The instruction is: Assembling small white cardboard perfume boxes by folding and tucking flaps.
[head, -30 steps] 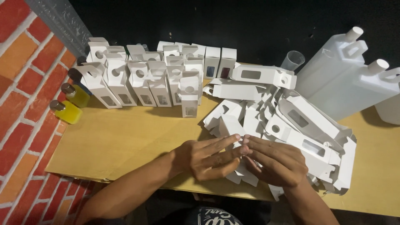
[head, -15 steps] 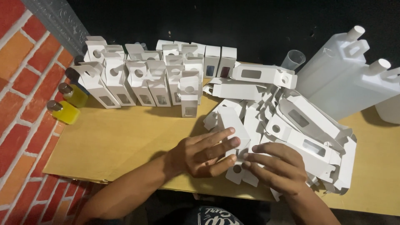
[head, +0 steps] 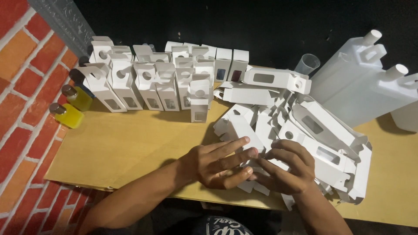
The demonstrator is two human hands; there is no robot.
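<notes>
Flat white carton blank (head: pixel 244 130) lies at the near-left edge of the heap of unfolded cartons (head: pixel 322 143), its long axis slanting from far left to near right, right under my fingertips. My left hand (head: pixel 220 163) is nearer, fingers spread and laid flat across it, an open grip pinching nothing. My right hand (head: pixel 289 167) curls loosely just beside, fingertips touching the same blank. Farther back on the table (head: pixel 130 148), folded cartons (head: pixel 152 82) stand in rows; two yellow bottles (head: pixel 72 106) sit far left.

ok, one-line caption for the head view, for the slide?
Both hands, left hand and right hand, work a flat white carton beside a pile of flat cartons and rows of upright boxes.
</notes>
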